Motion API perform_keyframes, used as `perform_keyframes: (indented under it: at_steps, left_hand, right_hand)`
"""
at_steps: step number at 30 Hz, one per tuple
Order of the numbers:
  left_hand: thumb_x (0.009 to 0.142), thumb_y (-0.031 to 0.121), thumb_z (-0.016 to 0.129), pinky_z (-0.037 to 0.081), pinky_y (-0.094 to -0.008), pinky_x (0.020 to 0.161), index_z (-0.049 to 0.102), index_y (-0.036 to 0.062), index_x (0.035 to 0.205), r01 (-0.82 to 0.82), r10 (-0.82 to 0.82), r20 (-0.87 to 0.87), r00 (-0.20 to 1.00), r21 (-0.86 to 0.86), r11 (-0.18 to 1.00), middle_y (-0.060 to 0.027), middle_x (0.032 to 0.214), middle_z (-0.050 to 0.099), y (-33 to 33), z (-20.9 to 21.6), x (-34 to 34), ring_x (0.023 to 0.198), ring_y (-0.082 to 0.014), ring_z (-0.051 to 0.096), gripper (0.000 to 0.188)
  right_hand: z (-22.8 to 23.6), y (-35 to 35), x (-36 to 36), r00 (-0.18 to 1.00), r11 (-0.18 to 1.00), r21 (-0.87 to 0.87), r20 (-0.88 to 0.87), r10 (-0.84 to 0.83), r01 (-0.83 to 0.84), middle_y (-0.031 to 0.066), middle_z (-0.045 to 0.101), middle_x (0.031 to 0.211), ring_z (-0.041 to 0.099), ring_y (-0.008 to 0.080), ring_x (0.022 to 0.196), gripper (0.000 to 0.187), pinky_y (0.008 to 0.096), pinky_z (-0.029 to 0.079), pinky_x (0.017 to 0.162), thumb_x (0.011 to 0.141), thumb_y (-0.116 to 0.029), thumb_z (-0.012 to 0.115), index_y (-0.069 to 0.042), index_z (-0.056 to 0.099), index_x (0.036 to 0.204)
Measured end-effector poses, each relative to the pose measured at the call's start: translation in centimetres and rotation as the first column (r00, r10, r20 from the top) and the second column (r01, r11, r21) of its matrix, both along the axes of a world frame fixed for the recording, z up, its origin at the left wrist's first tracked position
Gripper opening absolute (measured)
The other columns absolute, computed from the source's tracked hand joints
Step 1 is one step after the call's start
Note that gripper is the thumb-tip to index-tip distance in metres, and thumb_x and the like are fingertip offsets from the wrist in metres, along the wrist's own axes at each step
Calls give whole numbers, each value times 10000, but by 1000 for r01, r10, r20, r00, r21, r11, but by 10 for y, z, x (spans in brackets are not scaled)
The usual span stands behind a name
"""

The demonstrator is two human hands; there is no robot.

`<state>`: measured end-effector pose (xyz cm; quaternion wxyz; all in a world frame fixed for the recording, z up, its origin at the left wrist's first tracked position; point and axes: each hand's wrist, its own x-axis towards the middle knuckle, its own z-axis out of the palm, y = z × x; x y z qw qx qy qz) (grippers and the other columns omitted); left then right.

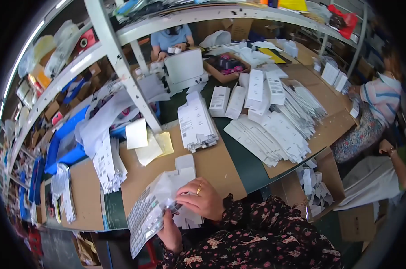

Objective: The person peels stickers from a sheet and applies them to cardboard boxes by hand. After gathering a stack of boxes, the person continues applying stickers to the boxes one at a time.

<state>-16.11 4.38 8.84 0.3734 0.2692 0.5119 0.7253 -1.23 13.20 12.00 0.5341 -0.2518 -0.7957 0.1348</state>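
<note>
My left hand (170, 234) grips a sheet of small grey labels (144, 214) by its near right side, thumb up. The sheet shows rows of little rectangles and has a whitish, translucent upper part. My right hand (202, 200), with a ring on one finger, bends over the sheet's right edge. Its fingertips are pinched together close to my left thumb; what lies between them is too small to make out. Under and behind the hands lies a flat white carton (185, 165), partly covered by the sheet and my right hand.
Stacks of flat white cartons (196, 123) lie ahead, more (266, 139) to the right beside standing boxes (255, 87). Yellow paper (160, 145) lies by a shelf post (122, 67). A blue tray (68, 143) is at left, a carton of white pieces (317, 184) at right. Other people sit around.
</note>
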Motion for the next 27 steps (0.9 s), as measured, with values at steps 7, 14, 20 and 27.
perform_keyframes:
  at_steps: [7, 14, 20, 27]
  left_hand:
    - [962, 54, 648, 504, -273, 744, 698, -20, 1028, -71, 70, -13, 997, -60, 996, -43, 931, 697, -9, 19, 1, 832, -142, 631, 111]
    - [960, 76, 668, 521, -290, 736, 681, -4, 1091, -27, 27, -162, 986, 5, 1000, -27, 891, 688, -22, -7, 10, 811, -130, 633, 153]
    - [957, 63, 685, 520, -312, 894, 641, -8, 1240, -18, 55, -245, 968, 152, 988, -49, 1153, 679, -47, -23, 2, 1036, -142, 619, 295]
    - [961, 56, 673, 518, -302, 879, 642, -2, 1232, -8, 71, -352, 933, 178, 984, -62, 1142, 679, -38, -21, -13, 1023, -140, 618, 279]
  right_hand:
    - [5, -6, -2, 997, 989, 137, 54, 48, -54, 54, 695, 992, 656, 242, 884, 162, 401, 483, 859, 773, -54, 779, -65, 725, 925]
    - [-2, -31, 5, 995, 991, 133, 98, -8, -5, 71, 694, 992, 645, 289, 902, 197, 429, 463, 849, 789, 7, 769, -51, 705, 966]
    - [3, -57, -12, 994, 998, 10, 91, 62, -64, 91, 684, 1007, 638, 288, 933, 189, 433, 457, 842, 802, 18, 759, -35, 679, 965]
    - [7, -56, -19, 985, 992, 102, 161, 55, -73, 98, 676, 1030, 627, 302, 945, 185, 436, 458, 853, 808, 20, 748, -29, 670, 968]
